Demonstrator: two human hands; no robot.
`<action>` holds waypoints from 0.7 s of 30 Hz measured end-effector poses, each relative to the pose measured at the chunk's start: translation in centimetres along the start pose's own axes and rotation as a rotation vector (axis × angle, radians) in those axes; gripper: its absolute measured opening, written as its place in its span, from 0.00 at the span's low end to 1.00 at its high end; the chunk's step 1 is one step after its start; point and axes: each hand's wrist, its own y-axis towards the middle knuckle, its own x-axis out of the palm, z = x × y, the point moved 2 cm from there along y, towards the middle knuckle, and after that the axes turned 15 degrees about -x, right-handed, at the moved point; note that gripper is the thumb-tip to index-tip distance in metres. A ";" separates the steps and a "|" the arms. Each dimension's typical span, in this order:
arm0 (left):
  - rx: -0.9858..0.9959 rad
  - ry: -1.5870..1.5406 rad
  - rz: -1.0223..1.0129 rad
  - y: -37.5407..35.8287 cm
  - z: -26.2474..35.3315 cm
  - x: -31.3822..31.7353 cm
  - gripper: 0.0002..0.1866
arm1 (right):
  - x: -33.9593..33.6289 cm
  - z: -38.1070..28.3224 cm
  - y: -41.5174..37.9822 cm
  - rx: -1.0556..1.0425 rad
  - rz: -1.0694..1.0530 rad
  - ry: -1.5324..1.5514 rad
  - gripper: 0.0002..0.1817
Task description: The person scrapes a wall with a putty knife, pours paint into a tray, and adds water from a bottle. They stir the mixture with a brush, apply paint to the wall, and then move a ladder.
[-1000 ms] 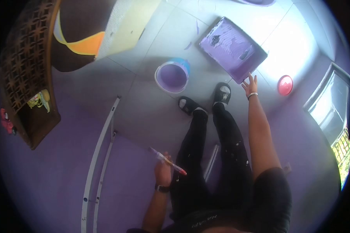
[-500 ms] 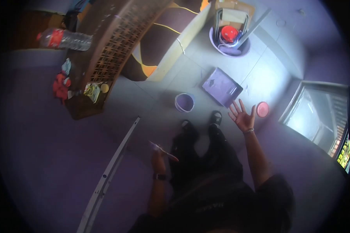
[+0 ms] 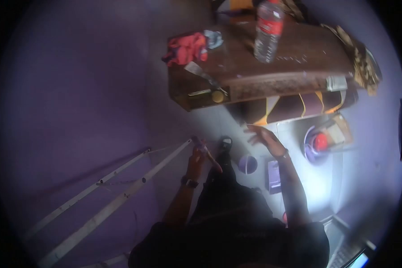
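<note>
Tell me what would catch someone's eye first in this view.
Purple everywhere: the wall on the left and the small paint bucket on the floor by the person's feet. At the top, a clear water bottle with a red label stands on a dark wooden table. In the middle, the left hand holds a paintbrush, and the right hand is spread open.

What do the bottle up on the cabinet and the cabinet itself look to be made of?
The bottle looks like clear plastic: see-through ribbed body, red label, glossy glints. The cabinet appears to be dark brown wood with a dull finish; its top shows specks, possibly paint. The blur leaves both uncertain.
</note>
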 end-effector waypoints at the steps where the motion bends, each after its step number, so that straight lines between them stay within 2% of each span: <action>1: -0.024 -0.027 -0.045 1.0 1.6 -0.9 0.22 | 0.4 0.5 4.8 -0.034 -0.024 -0.148 0.31; 3: -0.041 -0.053 -0.083 3.4 3.5 -2.9 0.20 | 2.1 0.0 14.3 -0.285 -0.033 -0.521 0.26; 5: 0.090 -0.074 -0.092 5.3 5.0 -4.5 0.20 | 2.3 -0.1 23.0 -0.290 0.037 -0.678 0.29; 7: 0.033 -0.071 -0.063 6.2 7.0 -6.2 0.19 | 0.8 1.1 30.9 -0.378 0.111 -1.132 0.33; 8: 0.021 -0.097 -0.090 6.6 7.7 -6.9 0.20 | 0.9 1.0 34.3 -0.383 0.106 -1.132 0.33; 10: -0.011 -0.200 -0.118 7.4 8.2 -7.9 0.20 | 1.5 0.9 40.0 -0.506 0.104 -1.406 0.36; 11: -0.002 -0.199 -0.112 7.9 8.4 -8.5 0.20 | 2.0 1.0 42.0 -0.517 0.102 -1.405 0.36; 13: 0.098 -0.136 -0.073 8.6 9.0 -9.2 0.19 | 2.8 2.1 45.3 -0.568 -0.128 -1.733 0.34; 14: 0.113 -0.144 -0.047 9.0 9.3 -9.5 0.18 | 2.3 3.0 47.1 -0.608 -0.256 -1.824 0.29; 15: 0.126 -0.148 -0.041 9.4 9.6 -9.8 0.18 | 1.1 3.2 48.5 -0.624 -0.258 -1.828 0.29; 17: 0.059 -0.137 -0.018 9.7 10.2 -10.5 0.16 | 1.9 1.0 49.4 -0.482 -0.450 -1.712 0.23; 18: 0.060 -0.150 -0.014 9.7 10.6 -10.7 0.16 | 1.8 -1.5 48.8 -0.607 -0.372 -1.625 0.20; 19: 0.046 -0.185 -0.032 10.0 11.5 -10.9 0.16 | 1.3 -2.8 49.0 -0.608 -0.385 -1.633 0.20; 21: 0.038 -0.229 -0.063 10.9 12.4 -11.1 0.16 | -0.3 -5.9 49.0 -0.678 -0.087 -0.852 0.16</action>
